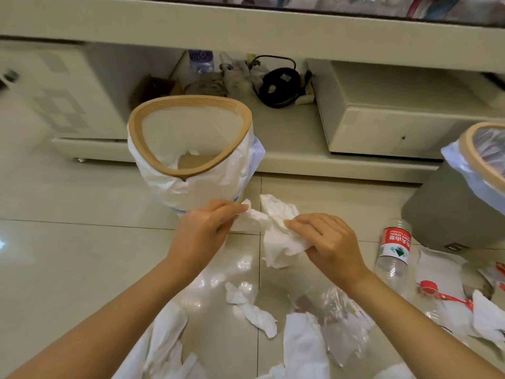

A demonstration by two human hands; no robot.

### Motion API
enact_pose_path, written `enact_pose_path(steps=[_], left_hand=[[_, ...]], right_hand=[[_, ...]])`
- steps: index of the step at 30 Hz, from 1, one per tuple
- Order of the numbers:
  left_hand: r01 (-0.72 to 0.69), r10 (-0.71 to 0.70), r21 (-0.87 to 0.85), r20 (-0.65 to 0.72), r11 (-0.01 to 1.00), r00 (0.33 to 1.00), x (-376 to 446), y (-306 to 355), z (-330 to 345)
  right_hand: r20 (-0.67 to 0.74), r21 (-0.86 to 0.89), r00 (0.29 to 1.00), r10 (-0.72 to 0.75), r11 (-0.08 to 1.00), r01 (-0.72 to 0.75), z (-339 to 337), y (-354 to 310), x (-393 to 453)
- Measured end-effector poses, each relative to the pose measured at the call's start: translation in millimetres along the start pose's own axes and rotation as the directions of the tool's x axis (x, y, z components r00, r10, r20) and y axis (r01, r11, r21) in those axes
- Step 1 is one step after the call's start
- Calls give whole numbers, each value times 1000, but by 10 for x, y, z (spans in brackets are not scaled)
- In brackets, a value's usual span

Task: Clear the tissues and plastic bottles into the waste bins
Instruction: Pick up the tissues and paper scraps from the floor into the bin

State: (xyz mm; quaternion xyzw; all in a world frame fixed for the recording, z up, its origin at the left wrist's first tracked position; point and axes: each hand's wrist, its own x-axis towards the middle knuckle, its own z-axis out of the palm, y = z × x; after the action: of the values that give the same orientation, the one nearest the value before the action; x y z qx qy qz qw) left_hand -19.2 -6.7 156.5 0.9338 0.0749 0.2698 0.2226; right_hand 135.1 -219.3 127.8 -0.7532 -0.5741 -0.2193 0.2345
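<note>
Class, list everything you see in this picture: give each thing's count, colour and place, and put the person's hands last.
Held tissue: one, white, between both hands.
Left bin: one, white liner, tan rim, centre.
Right bin: one, grey, right edge.
Bottle: one, clear, red label, on the floor by the right bin.
Red cap: one, floor, right.
Loose tissues: several, white, floor, near.
Black cable: one, on the shelf behind.
Left hand: pinches the held tissue.
Right hand: grips the held tissue.

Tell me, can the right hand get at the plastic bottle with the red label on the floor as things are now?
Probably not at once. The right hand is pinching the crumpled tissue that the left hand also holds. The bottle lies just to its right on bare floor with nothing between, so once it lets go, the way looks free.
</note>
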Motion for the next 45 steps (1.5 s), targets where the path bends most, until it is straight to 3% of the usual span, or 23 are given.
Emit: enact_pose_path(steps=[6, 9, 13, 17, 20, 23, 29, 36, 42, 45], left_hand=[[-131, 152, 98, -262, 987, 953, 333, -5, -512], [-141, 206, 242, -271, 960, 940, 574, -140, -722], [-74, 185, 358, -287, 931, 940, 937, -433, -891], [28, 76, 396, -245, 918, 966, 1207, -743, -955], [48, 2, 425, -118, 904, 993, 1267, -885, -942], [88, -71, 397, -57, 914, 996, 1251, -970, -919], [84, -71, 307, -55, 948, 996, 1125, -929, -842], [-45, 76, 241, -123, 969, 989, 724, -425, -720], [-253, 289, 439, -17, 862, 957, 244, -138, -232], [-430, 405, 402, 149, 809, 902, -25, -80, 127]], right_hand=[[-231, 47, 972, -47, 997, 59, -205, -251, 814], [-308, 31, 949, -72, 996, 86, -175, -323, 1346], [-310, -10, 949, -62, 998, 62, 5, -386, 1888], [-200, -36, 980, 11, 999, -19, 251, -430, 2272], [138, -69, 988, 72, 996, -63, 412, -408, 2445], [382, -102, 911, 153, 987, -123, 473, -367, 2504], [295, -110, 950, 105, 991, -76, 420, -396, 2339], [143, 4, 984, 107, 994, -109, 38, -489, 1651], [315, -65, 932, 179, 984, -167, -114, -406, 556], [455, -115, 854, 253, 968, -225, -70, -410, 58]])
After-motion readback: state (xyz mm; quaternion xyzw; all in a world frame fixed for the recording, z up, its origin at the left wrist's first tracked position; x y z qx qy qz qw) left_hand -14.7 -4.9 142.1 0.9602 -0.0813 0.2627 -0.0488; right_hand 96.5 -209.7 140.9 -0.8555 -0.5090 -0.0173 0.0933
